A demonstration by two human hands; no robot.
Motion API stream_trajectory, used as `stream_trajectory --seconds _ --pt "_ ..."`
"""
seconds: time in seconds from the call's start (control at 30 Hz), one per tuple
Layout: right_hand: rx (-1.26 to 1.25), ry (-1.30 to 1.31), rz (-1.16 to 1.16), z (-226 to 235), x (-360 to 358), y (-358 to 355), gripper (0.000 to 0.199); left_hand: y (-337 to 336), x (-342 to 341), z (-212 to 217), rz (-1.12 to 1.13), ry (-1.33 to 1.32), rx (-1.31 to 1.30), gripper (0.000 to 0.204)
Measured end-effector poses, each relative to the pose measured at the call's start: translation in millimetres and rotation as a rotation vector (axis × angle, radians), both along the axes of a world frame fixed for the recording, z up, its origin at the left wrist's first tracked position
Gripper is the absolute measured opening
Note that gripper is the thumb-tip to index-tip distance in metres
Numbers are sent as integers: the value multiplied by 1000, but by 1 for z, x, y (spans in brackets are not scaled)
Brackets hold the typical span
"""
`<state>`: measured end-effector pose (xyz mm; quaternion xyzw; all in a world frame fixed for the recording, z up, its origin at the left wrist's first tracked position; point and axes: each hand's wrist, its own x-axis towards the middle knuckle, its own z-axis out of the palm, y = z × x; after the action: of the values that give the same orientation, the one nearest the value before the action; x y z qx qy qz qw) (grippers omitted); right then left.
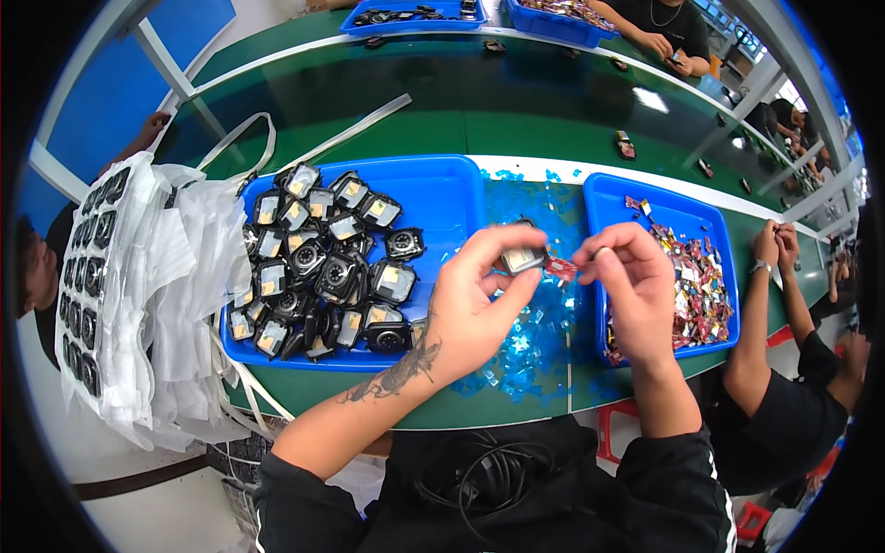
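My left hand (479, 286) is closed round a small smartwatch module (524, 260) with a pale face. From its right side sticks a small red printed strip (560, 268), and the thumb and fingers of my right hand (631, 276) are pinched at that strip's right end. Whether the strip is still joined to the module cannot be made out. Both hands are above the table, between a blue tray (442, 175) with many black smartwatch cases (336, 276) on the left and a smaller blue tray (604, 189) full of red and yellow scraps (691, 295) on the right.
Small blue film pieces (525, 346) litter the green table between the trays. Stacked white packing trays (101, 276) with watch cases stand at the left edge. A green conveyor belt (415, 101) carries scattered parts beyond. Co-workers sit opposite and at the right, one arm (756, 304) close by.
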<state>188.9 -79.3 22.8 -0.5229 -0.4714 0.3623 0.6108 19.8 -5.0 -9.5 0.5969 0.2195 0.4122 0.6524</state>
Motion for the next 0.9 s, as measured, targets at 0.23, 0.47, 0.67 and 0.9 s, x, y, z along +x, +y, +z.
stream_trajectory --seconds 0.23,0.47,0.67,0.9 --pt "-79 -365 189 7 -2 -3 8 11 -16 21 -46 377 377 43" --pt "-164 -310 186 -3 3 -5 10 2 -16 16 -125 480 440 54" --pt "-117 335 98 -6 -4 -1 9 -1 -5 4 6 76 314 50" --pt "-22 101 104 -9 -16 -4 10 -2 -3 3 -35 -182 -138 31"
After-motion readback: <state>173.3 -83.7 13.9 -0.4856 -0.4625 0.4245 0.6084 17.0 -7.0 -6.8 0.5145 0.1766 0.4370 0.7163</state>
